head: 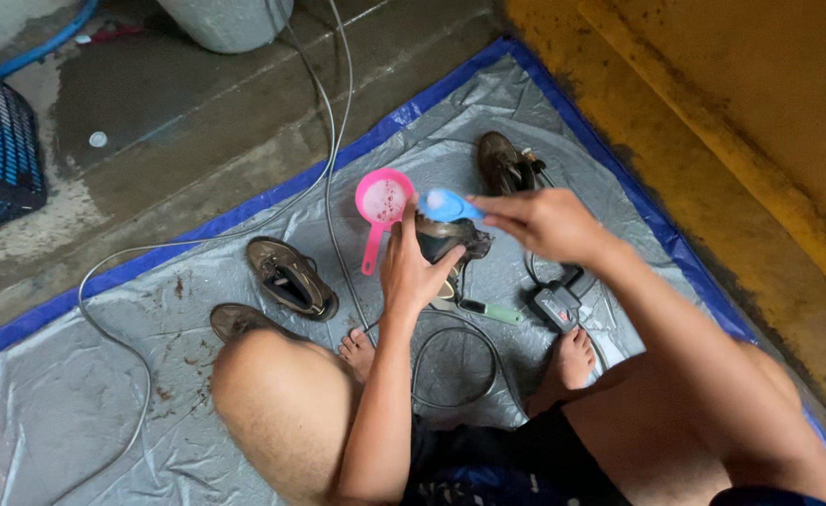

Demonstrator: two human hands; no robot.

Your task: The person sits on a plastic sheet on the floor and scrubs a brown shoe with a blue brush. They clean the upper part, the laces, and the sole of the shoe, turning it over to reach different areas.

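My left hand [416, 270] grips a dark brown shoe [450, 240] and holds it upright above the grey tarp [76, 394]. My right hand [542, 223] holds a blue brush [447, 204] whose head rests against the top of that shoe. Just left of the shoe lies a pink scoop [382, 200] with a little liquid in it. I sit with bare knees and bare feet on the tarp.
A brown shoe [291, 277] lies left of my hand, another [240, 321] by my left knee, and one [505, 163] at the back. A green-handled tool [493, 312] and a black device [555, 305] with cable lie near my feet. Grey cables cross the tarp. A yellow wall rises on the right.
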